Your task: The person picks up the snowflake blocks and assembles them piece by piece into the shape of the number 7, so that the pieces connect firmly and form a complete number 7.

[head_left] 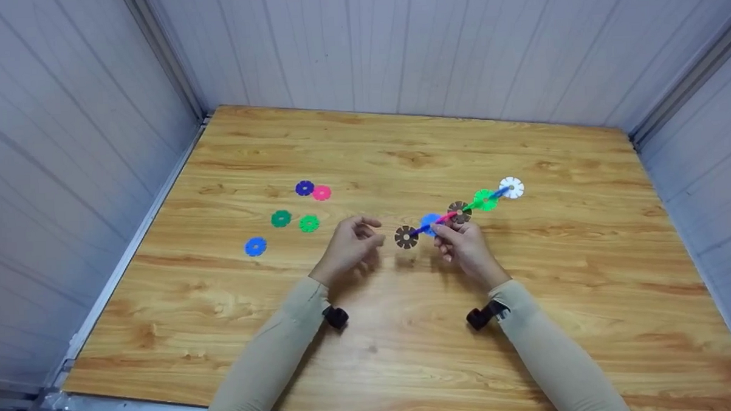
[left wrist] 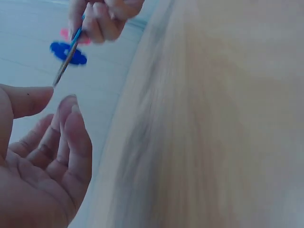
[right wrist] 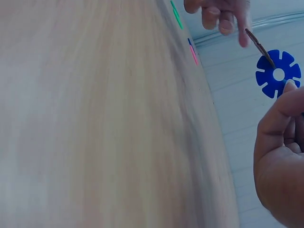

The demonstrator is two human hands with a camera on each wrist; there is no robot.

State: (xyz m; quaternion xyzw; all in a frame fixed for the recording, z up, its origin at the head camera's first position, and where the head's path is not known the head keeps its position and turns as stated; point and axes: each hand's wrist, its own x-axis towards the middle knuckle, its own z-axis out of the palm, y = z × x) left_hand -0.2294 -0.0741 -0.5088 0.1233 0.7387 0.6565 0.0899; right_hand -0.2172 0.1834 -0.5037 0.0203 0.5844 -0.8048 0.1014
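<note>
A chain of slotted plastic discs stretches across the head view, its notched pieces joined edge to edge. From a brown disc (head_left: 399,239) at its left end it passes through dark blue, light blue, pink, brown, green and blue pieces to a white disc (head_left: 504,185) at the upper right. My right hand (head_left: 469,249) pinches the chain by the light blue disc (head_left: 428,219), holding it above the table. The dark blue disc (right wrist: 287,61) faces the right wrist camera. Beside the brown end, my left hand (head_left: 349,247) has loosely bent fingers, thumb and fingertips apart, and grips nothing.
Loose discs lie on the wooden table (head_left: 371,363) left of my hands: dark blue (head_left: 300,188), pink (head_left: 322,198), dark green (head_left: 275,219), bright green (head_left: 309,229) and blue (head_left: 256,252). The dark blue and pink ones touch or overlap. Pale panel walls (head_left: 372,47) border the table.
</note>
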